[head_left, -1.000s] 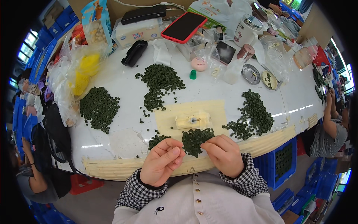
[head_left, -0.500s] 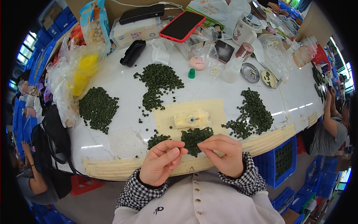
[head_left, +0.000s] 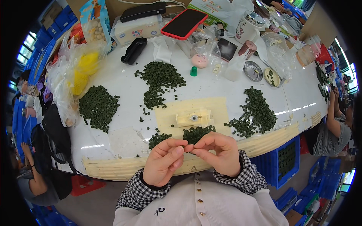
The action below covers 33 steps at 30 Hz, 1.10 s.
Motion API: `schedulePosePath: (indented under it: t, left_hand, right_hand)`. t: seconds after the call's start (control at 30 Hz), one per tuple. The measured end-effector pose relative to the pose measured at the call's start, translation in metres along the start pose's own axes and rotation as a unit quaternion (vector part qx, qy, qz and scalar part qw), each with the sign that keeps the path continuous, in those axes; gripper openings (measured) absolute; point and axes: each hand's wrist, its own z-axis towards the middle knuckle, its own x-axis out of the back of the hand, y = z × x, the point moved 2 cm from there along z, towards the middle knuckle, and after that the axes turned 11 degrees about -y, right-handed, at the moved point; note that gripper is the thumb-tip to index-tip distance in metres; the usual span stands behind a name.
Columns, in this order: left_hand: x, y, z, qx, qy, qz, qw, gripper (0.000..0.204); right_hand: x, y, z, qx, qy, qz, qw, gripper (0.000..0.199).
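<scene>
My left hand [head_left: 166, 160] and my right hand [head_left: 218, 152] meet fingertip to fingertip above the table's near edge. Both are pinched closed; whatever sits between the fingertips is too small or hidden to name. Just beyond them lies a pile of small dark green round pieces [head_left: 196, 134], partly covered by my fingers. A smaller green pile [head_left: 159, 140] is beside my left hand. Behind the near pile, a tape-wrapped block [head_left: 184, 119] with a small metal pin standing up from it rests on a patch of cream tape [head_left: 215, 105].
More green pieces lie in heaps at left [head_left: 98, 107], centre back [head_left: 160, 77] and right [head_left: 258, 111]. A red-cased phone [head_left: 184, 24], a mug [head_left: 249, 28], plastic bags [head_left: 81, 71] and a black case [head_left: 134, 51] line the back. Blue crates [head_left: 281, 164] stand at lower right.
My right hand has moved left, so its fingertips now touch those of my left hand. My left hand has stayed almost in place.
</scene>
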Motion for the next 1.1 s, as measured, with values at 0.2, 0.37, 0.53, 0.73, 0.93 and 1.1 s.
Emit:
schedulePosePath:
  t: [0.2, 0.37, 0.53, 0.73, 0.93, 1.1]
  left_hand:
    - [0.0, -0.001, 0.0, -0.011, 0.016, 0.029, 0.999, 0.017]
    - [0.001, -0.001, -0.001, -0.02, 0.012, 0.05, 0.998, 0.017]
    - [0.001, -0.002, -0.001, -0.014, 0.008, 0.047, 0.999, 0.017]
    - [0.001, -0.003, -0.001, -0.012, 0.006, 0.023, 1.0, 0.018]
    - [0.003, -0.007, -0.001, -0.016, -0.004, 0.016, 1.0, 0.016]
    - [0.002, -0.007, -0.001, -0.034, -0.016, -0.002, 0.999, 0.018]
  right_hand:
    - [-0.002, -0.001, 0.002, 0.002, 0.011, -0.02, 1.0, 0.012]
    - [-0.003, 0.002, 0.002, -0.036, 0.0, 0.072, 0.997, 0.013]
    - [-0.002, 0.002, 0.002, -0.079, -0.023, 0.151, 0.985, 0.014]
    - [-0.002, 0.002, 0.002, -0.078, -0.018, 0.156, 0.985, 0.013]
    - [-0.004, -0.01, 0.002, 0.046, 0.026, -0.11, 0.993, 0.01]
    - [-0.009, -0.024, 0.004, 0.114, 0.053, -0.228, 0.966, 0.013]
